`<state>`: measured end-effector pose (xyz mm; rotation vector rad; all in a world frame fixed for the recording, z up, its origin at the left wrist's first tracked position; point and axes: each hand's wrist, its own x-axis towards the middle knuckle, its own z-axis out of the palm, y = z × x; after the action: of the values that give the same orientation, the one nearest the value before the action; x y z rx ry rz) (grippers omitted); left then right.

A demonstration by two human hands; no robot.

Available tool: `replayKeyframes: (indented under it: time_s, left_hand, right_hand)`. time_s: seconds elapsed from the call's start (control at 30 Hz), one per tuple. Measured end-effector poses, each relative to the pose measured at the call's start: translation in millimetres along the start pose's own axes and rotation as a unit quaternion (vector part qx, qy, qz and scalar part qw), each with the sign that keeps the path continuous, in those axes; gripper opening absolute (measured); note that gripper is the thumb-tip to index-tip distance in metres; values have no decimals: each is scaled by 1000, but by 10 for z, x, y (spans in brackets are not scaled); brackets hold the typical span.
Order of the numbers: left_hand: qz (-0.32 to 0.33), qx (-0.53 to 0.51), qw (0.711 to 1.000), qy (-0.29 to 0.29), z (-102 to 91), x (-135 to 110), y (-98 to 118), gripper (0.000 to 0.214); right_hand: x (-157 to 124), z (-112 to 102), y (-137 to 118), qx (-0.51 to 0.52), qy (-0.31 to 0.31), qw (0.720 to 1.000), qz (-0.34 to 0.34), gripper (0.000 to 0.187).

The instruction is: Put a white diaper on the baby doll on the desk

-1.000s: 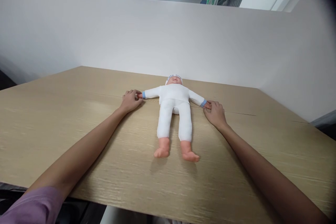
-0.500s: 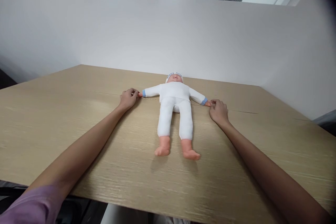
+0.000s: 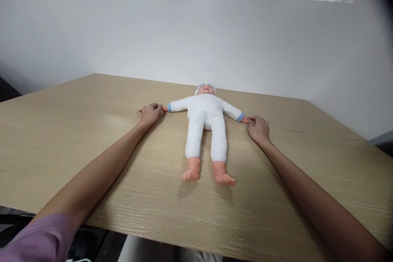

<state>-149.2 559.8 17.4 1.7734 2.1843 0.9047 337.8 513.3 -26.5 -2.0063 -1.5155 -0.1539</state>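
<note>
A baby doll [image 3: 206,129] in a white suit with blue cuffs and a white cap lies on its back on the wooden table [image 3: 92,139], arms spread, bare feet toward me. My left hand [image 3: 149,114] rests on the table with its fingers curled and pinched on the doll's small hand at the left. At the other side, my right hand [image 3: 258,128] pinches the doll's other hand, fingers closed, knuckles up.
White partition walls [image 3: 153,37] rise behind the table and along its right side. The table's near edge [image 3: 190,249] runs across the bottom of the view, with dark floor below it.
Both hands have slid slightly outward, holding the doll's hands, and its arms now lie a little straighter. The view has tilted down a bit.
</note>
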Motion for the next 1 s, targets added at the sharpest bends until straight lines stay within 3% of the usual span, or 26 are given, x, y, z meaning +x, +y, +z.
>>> replayKeyframes:
  time_s: [1.0]
  left_hand:
    - [6,12,1000,-7,8,16,-8,47]
  right_hand:
    - [-28,-25,-2,7,12,999,-33,38]
